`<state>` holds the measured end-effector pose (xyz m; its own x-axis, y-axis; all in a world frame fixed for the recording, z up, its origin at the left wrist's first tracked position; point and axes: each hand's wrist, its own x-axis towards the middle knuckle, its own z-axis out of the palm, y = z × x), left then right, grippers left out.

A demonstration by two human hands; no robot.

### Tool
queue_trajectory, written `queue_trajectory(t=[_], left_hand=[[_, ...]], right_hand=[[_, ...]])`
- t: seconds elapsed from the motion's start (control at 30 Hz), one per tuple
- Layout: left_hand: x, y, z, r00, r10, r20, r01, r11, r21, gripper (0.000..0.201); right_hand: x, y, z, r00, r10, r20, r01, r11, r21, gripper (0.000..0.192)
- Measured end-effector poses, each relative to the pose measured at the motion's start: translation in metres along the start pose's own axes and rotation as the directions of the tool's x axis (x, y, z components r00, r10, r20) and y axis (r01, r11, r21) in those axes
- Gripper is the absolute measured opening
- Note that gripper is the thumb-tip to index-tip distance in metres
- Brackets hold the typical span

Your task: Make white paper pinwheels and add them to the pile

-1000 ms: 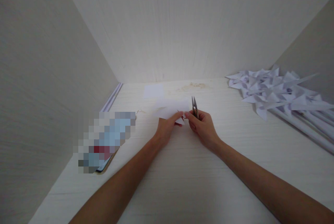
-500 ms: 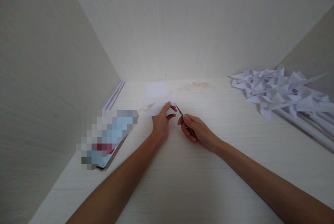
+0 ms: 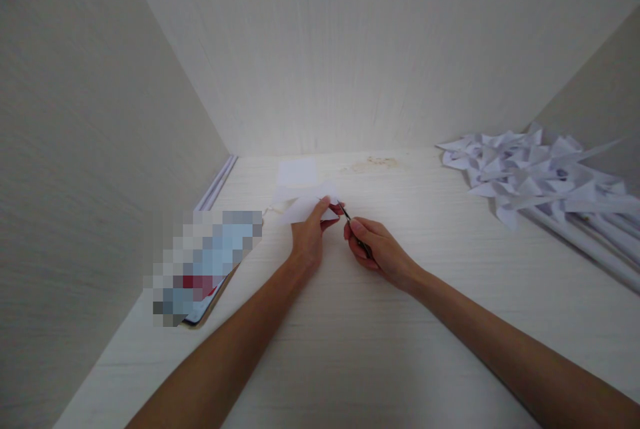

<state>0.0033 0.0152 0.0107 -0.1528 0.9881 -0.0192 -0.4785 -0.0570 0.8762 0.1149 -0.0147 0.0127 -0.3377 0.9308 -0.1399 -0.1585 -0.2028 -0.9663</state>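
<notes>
My left hand [image 3: 309, 232] pinches a cut piece of white paper [image 3: 301, 208], its thumb on top and the other fingers beneath. The paper spreads in pointed flaps above the table. My right hand [image 3: 373, 242] is closed around a slim metal tool [image 3: 346, 211] with a dark handle and a pointed tip; my fingers hide much of it, so its exact kind is unclear. The tip lies at the paper's right edge, close to my left fingertips; whether it pierces the paper cannot be seen.
A flat white paper square [image 3: 298, 171] lies beyond my left hand. Paper pinwheels [image 3: 530, 172] on rolled paper sticks [image 3: 590, 249] are heaped at the right. A partly pixelated phone [image 3: 215, 282] lies left, near white paper rolls [image 3: 216, 183] along the wall [image 3: 150, 115].
The paper's right-hand flaps have shifted and show more below my left thumb. The tool's tip has come from just beside the paper to its edge.
</notes>
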Motion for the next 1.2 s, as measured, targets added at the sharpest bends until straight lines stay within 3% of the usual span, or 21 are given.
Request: queue_trajectory(t=[1.2], left_hand=[[-0.0004,0.0009,-0.0003,1.000,-0.006,-0.024,0.007,1.000,0.021,0.013]], right_hand=[[-0.0008,0.0008,0.0012,0.999,-0.003,-0.039,0.002,0.999,-0.040,0.025]])
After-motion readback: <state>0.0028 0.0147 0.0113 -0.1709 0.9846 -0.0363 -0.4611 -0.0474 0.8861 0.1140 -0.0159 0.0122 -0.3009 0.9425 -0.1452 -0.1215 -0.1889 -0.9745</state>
